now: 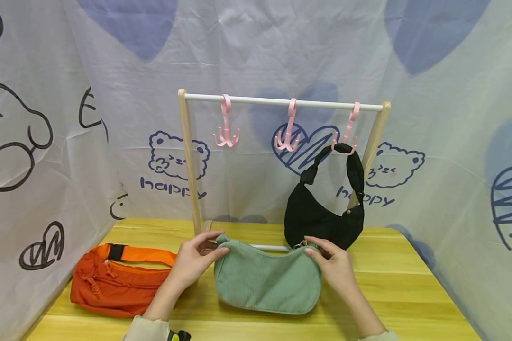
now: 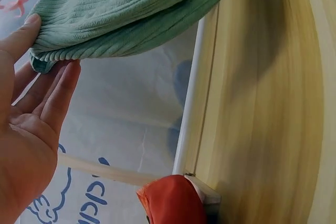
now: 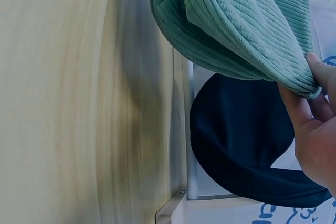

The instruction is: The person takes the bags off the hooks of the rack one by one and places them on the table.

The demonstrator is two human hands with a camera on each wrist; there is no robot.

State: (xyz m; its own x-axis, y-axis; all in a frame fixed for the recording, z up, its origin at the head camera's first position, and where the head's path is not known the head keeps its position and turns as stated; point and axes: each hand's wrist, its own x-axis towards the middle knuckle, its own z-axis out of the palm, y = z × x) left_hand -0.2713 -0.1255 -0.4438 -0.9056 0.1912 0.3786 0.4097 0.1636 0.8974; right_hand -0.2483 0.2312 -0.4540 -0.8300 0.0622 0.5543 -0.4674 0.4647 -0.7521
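Note:
A green corduroy shoulder bag (image 1: 268, 279) is held up by its two top corners. My left hand (image 1: 198, 258) pinches the left corner between thumb and fingers; in the left wrist view the thumb (image 2: 26, 32) lies on one side of the cloth and the fingers on the other. At the opposite corner, near some metal rings, my right hand (image 1: 333, 265) pinches the bag. The right wrist view shows the ribbed cloth (image 3: 247, 30) hanging above the wooden table. Behind it a black shoulder bag (image 1: 320, 220) hangs by its strap from the right pink hook (image 1: 349, 128).
A wooden rack with a white rail (image 1: 256, 100) stands at the back of the table (image 1: 392, 284). Two more pink hooks, the left one (image 1: 226, 125) and the middle one (image 1: 288, 128), hang from it. An orange-red waist bag (image 1: 121, 286) lies at the left.

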